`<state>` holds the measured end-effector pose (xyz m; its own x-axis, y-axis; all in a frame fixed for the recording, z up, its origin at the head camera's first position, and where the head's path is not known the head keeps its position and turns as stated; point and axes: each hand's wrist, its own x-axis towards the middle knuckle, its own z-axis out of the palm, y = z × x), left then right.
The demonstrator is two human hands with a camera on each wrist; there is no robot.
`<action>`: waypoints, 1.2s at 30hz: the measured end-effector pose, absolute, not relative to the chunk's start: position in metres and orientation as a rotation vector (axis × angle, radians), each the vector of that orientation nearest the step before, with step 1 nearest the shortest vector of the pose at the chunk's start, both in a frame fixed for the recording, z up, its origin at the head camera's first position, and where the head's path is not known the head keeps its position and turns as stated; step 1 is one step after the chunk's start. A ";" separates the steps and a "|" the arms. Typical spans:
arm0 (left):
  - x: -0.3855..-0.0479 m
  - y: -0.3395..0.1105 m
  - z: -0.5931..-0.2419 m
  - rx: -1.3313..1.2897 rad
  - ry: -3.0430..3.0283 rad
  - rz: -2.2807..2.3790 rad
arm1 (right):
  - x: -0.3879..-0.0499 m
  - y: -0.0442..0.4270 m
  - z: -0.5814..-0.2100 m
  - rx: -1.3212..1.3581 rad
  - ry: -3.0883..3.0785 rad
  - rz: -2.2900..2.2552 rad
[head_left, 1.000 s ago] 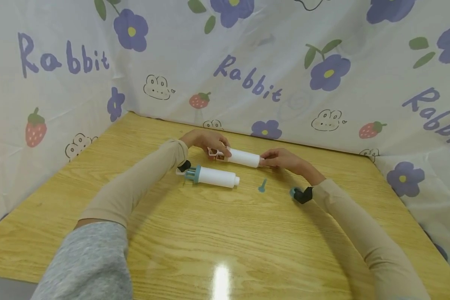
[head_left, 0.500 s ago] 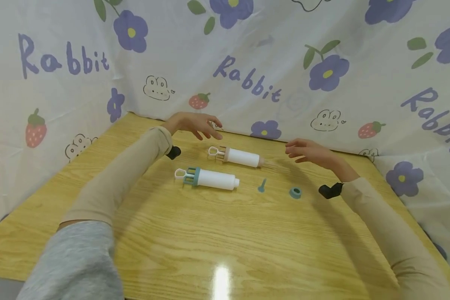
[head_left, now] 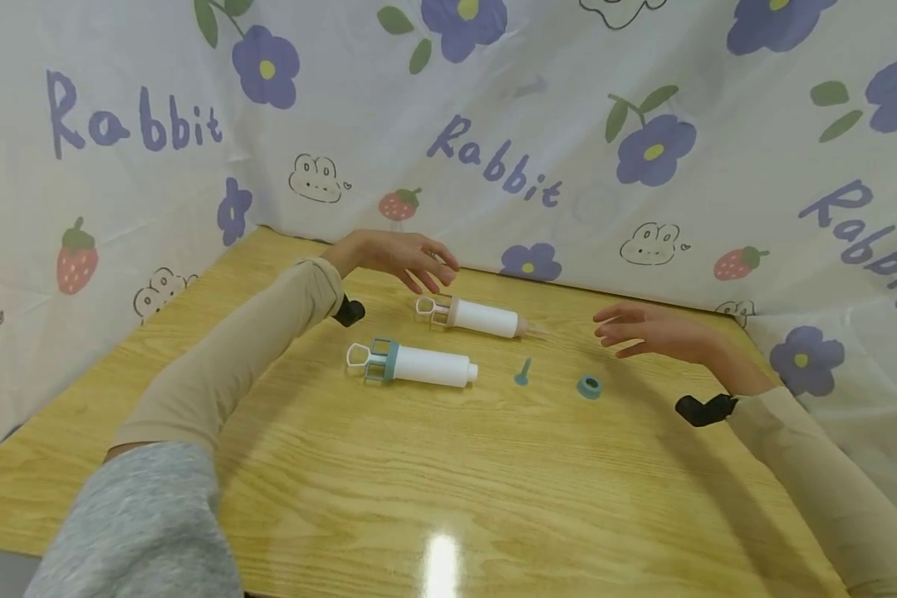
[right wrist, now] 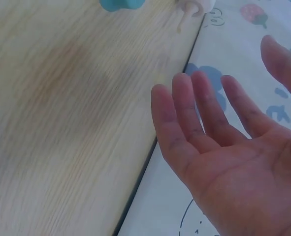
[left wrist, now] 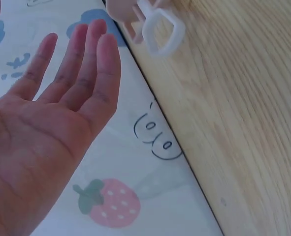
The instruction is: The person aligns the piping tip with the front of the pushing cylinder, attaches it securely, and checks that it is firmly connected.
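Note:
Two white syringe-like tubes lie roughly parallel on the table: one with pink ends (head_left: 486, 319) at the back, one with a teal collar (head_left: 431, 366) nearer. My left hand (head_left: 394, 255), fingers relaxed and holding nothing, hovers just behind the pink one's handle; its white ring (left wrist: 164, 32) shows at the top of the left wrist view. Right of the tubes, my right hand (head_left: 661, 332) hangs in the air with loose, empty fingers. A small teal stick-like piece (head_left: 522, 372) and a teal ring (head_left: 589, 386) lie between the teal-collared tube and that hand.
The wooden table (head_left: 419, 473) meets a printed cloth (head_left: 374, 108) along its back edge. The cloth also rises at the left and right sides. A black wrist device (head_left: 350, 311) sits at the left wrist, another (head_left: 706, 410) at the right.
Both hands have let go of the pink-ended tube and lifted off. My right hand has moved right, away from it; my left rose back and lately shifted slightly right.

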<state>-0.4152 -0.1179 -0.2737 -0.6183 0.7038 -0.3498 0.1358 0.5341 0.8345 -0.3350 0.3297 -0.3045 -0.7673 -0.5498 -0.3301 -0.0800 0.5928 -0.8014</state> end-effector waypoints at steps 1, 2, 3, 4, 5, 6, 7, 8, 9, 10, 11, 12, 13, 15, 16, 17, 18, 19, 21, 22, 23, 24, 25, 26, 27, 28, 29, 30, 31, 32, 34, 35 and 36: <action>-0.414 -0.116 -0.273 0.685 2.065 1.055 | -0.333 0.330 -0.304 -0.497 2.254 -1.108; -0.413 -0.113 -0.273 0.692 2.047 1.061 | -0.332 0.331 -0.304 -0.494 2.251 -1.113; -0.411 -0.110 -0.273 0.699 2.030 1.067 | -0.331 0.331 -0.305 -0.489 2.249 -1.116; -0.410 -0.108 -0.274 0.705 2.016 1.066 | -0.330 0.332 -0.305 -0.486 2.242 -1.120; -0.409 -0.104 -0.275 0.709 2.005 1.067 | -0.328 0.332 -0.306 -0.483 2.234 -1.123; -0.407 -0.101 -0.276 0.714 1.994 1.066 | -0.327 0.332 -0.307 -0.477 2.229 -1.123; -0.405 -0.098 -0.277 0.716 1.983 1.068 | -0.326 0.332 -0.308 -0.470 2.224 -1.122; -0.403 -0.094 -0.279 0.720 1.973 1.066 | -0.324 0.332 -0.309 -0.464 2.221 -1.119; -0.402 -0.091 -0.280 0.721 1.965 1.063 | -0.323 0.331 -0.311 -0.455 2.220 -1.116; -0.401 -0.088 -0.282 0.725 1.960 1.054 | -0.322 0.331 -0.312 -0.452 2.219 -1.119; -0.399 -0.086 -0.282 0.734 1.960 1.042 | -0.321 0.331 -0.313 -0.446 2.221 -1.121; -0.398 -0.083 -0.283 0.744 1.957 1.029 | -0.321 0.330 -0.314 -0.441 2.226 -1.119; -0.397 -0.081 -0.283 0.755 1.961 1.018 | -0.320 0.330 -0.314 -0.439 2.226 -1.122; -0.396 -0.076 -0.284 0.778 1.979 1.006 | -0.319 0.329 -0.315 -0.440 2.232 -1.120; -0.395 -0.074 -0.285 0.790 1.989 1.004 | -0.319 0.328 -0.316 -0.442 2.231 -1.117; -0.394 -0.071 -0.285 0.798 1.995 1.012 | -0.319 0.328 -0.316 -0.448 2.231 -1.109; -0.393 -0.068 -0.286 0.797 2.000 1.027 | -0.319 0.328 -0.317 -0.452 2.231 -1.098; -0.393 -0.066 -0.287 0.797 2.007 1.039 | -0.318 0.327 -0.317 -0.458 2.232 -1.086; -0.391 -0.060 -0.289 0.788 2.017 1.054 | -0.319 0.326 -0.318 -0.472 2.231 -1.061; -0.389 -0.057 -0.290 0.780 2.015 1.058 | -0.319 0.325 -0.319 -0.480 2.229 -1.049; -0.388 -0.054 -0.291 0.771 2.011 1.062 | -0.319 0.325 -0.320 -0.494 2.227 -1.037; -0.387 -0.051 -0.292 0.763 2.005 1.063 | -0.319 0.324 -0.321 -0.497 2.224 -1.028; -0.386 -0.047 -0.294 0.763 1.997 1.053 | -0.320 0.324 -0.321 -0.504 2.224 -1.019; -0.385 -0.043 -0.295 0.768 1.985 1.044 | -0.320 0.323 -0.322 -0.508 2.222 -1.013; -0.384 -0.039 -0.297 0.776 1.972 1.033 | -0.320 0.323 -0.322 -0.512 2.220 -1.010; -0.383 -0.035 -0.298 0.785 1.961 1.016 | -0.320 0.322 -0.322 -0.515 2.217 -1.006; -0.382 -0.030 -0.300 0.797 1.946 1.000 | -0.320 0.321 -0.321 -0.513 2.218 -1.005; -0.380 -0.026 -0.302 0.812 1.934 0.977 | -0.320 0.320 -0.321 -0.506 2.220 -1.005; -0.379 -0.022 -0.303 0.826 1.926 0.956 | -0.320 0.319 -0.321 -0.506 2.221 -1.002; -0.377 -0.018 -0.305 0.838 1.920 0.937 | -0.320 0.318 -0.321 -0.506 2.218 -1.002; -0.374 -0.011 -0.308 0.843 1.915 0.901 | -0.320 0.317 -0.321 -0.512 2.213 -0.991; -0.372 -0.009 -0.309 0.842 1.910 0.889 | -0.320 0.316 -0.322 -0.511 2.213 -0.985; -0.371 -0.006 -0.310 0.843 1.914 0.873 | -0.321 0.316 -0.322 -0.518 2.213 -0.974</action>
